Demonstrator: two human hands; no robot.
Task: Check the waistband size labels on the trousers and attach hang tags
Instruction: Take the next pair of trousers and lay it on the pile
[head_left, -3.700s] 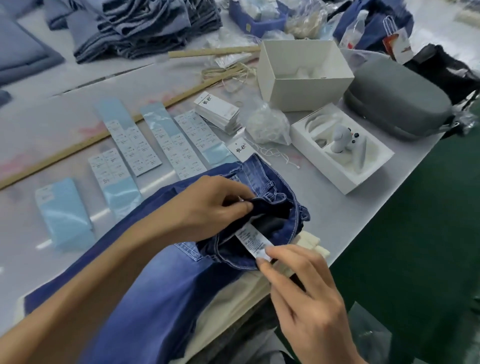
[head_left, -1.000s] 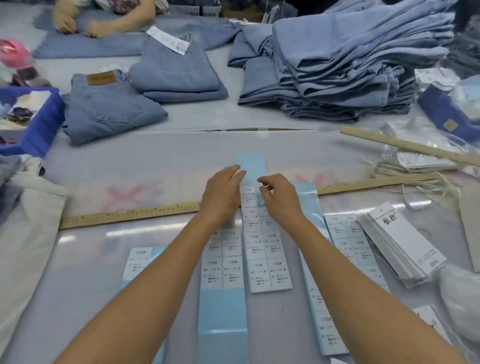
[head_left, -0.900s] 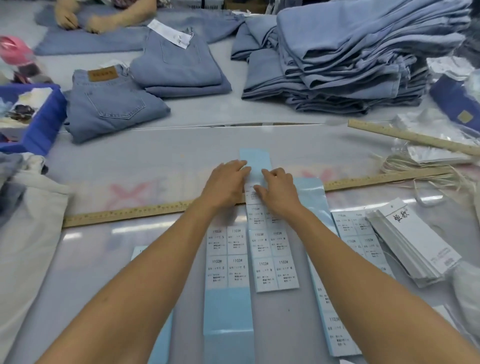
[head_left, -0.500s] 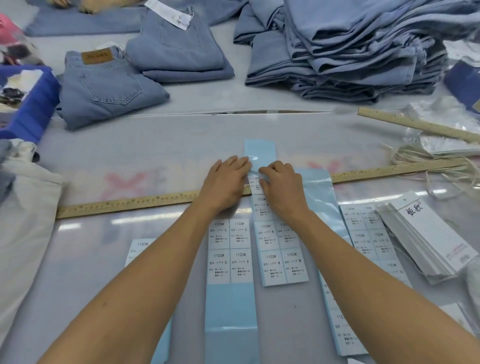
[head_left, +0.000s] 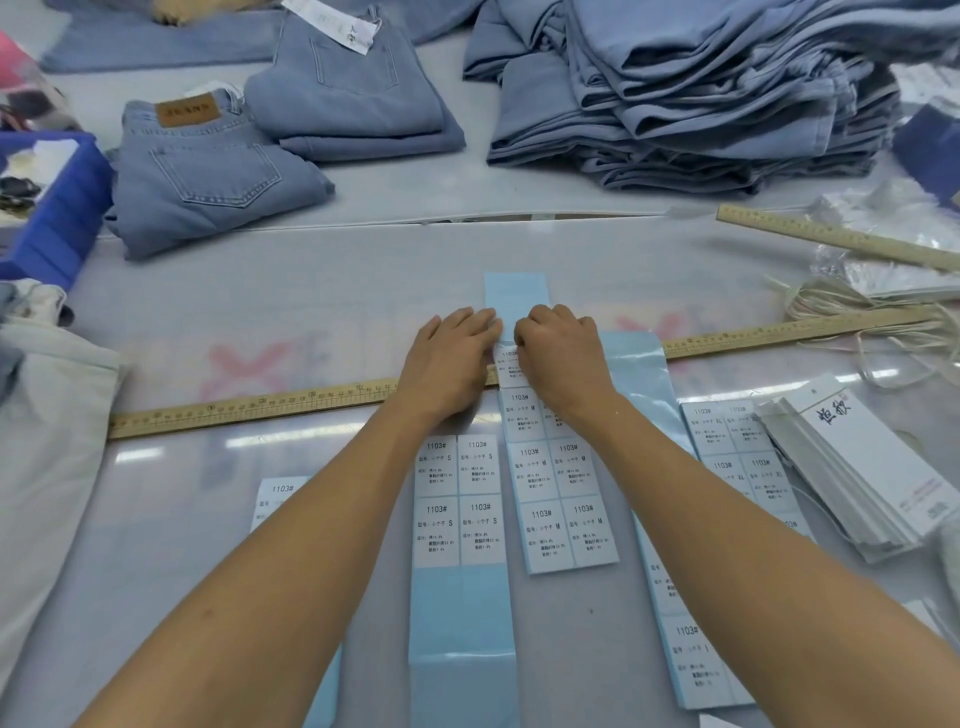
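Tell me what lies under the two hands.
Left hand and right hand cover the M sticker strip and the ruler. Any peeled sticker there is hidden.

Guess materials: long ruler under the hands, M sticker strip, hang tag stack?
Long ruler: looks like wood or bamboo, matte tan with printed graduations. M sticker strip: white paper labels on a pale blue backing that seems glossy, since the neighbouring bare strip catches glare. Hang tag stack: white card, stiff flat edges, likely matte.
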